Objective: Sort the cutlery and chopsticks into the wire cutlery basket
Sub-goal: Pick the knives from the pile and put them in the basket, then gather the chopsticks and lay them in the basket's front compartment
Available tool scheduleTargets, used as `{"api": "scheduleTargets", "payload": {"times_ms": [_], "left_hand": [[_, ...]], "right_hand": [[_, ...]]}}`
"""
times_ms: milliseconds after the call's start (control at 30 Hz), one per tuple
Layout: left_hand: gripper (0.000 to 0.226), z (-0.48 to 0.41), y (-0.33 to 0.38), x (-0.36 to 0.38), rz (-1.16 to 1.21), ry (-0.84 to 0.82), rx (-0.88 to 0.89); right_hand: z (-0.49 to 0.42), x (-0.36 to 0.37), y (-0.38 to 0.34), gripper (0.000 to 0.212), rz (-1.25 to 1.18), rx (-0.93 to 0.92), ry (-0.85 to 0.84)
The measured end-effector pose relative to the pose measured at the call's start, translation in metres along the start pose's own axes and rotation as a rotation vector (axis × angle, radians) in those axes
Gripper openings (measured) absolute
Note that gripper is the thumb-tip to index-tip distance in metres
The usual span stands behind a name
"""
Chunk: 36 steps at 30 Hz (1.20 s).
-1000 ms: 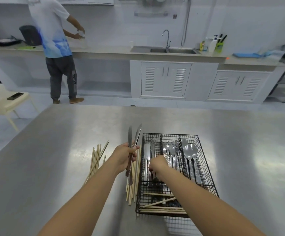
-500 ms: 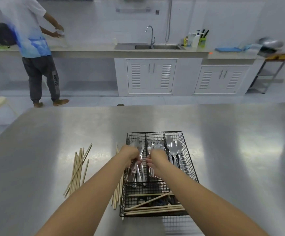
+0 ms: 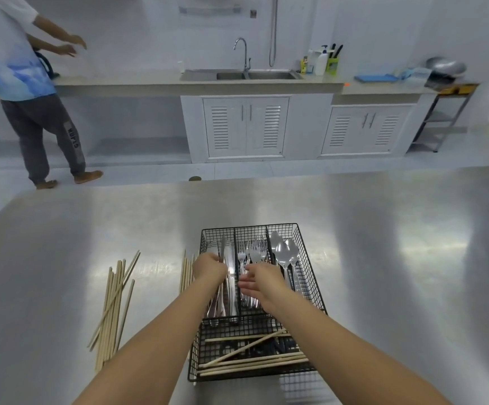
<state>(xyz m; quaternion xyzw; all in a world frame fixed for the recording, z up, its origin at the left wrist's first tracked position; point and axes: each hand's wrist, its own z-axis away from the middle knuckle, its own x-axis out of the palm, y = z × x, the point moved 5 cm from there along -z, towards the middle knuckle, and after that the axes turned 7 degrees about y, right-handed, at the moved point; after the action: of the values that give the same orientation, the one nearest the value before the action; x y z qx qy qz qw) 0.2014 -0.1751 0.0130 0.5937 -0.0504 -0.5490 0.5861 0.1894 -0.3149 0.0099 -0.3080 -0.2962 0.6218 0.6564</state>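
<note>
Black wire basket (image 3: 310, 276) on steel worktop (image 3: 383, 258), left hand (image 3: 209, 268) fingers clamped on knives (image 3: 228, 276) in its left compartment; right hand (image 3: 262, 283) fingers apart over forks (image 3: 252, 251); spoons (image 3: 285, 254) at right, chopsticks (image 3: 255, 361) in near section; loose chopsticks (image 3: 114, 305) lying well left

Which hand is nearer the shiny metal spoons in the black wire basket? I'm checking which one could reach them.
Right. The right hand hovers over the fork compartment, beside the shiny metal spoons. The left hand is over the knife compartment, farther away.
</note>
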Motion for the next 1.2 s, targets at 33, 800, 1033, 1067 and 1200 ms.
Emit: {"api": "scheduleTargets", "payload": {"times_ms": [33, 800, 1033, 1067, 1200], "left_hand": [[0.041, 0.0, 0.002, -0.003, -0.018, 0.012, 0.021], [0.09, -0.03, -0.132, -0.147, -0.501, 0.259, -0.157], [0.059, -0.038, -0.132, -0.142, -0.489, 0.192, -0.053], [0.051, -0.041, -0.129, -0.141, -0.476, 0.164, -0.044], [0.032, -0.045, -0.12, -0.133, -0.49, 0.083, -0.01]], "right_hand": [[0.0, 0.001, 0.0, 0.027, 0.003, 0.0, -0.002], [0.063, 0.137, 0.027, 0.039, 0.789, -0.142, -0.28], [0.062, 0.163, 0.055, 0.093, 1.244, -0.072, -0.111], [0.061, 0.165, 0.054, 0.093, 1.252, -0.08, -0.085], [0.055, 0.168, 0.049, 0.086, 1.188, -0.151, 0.006]]}}
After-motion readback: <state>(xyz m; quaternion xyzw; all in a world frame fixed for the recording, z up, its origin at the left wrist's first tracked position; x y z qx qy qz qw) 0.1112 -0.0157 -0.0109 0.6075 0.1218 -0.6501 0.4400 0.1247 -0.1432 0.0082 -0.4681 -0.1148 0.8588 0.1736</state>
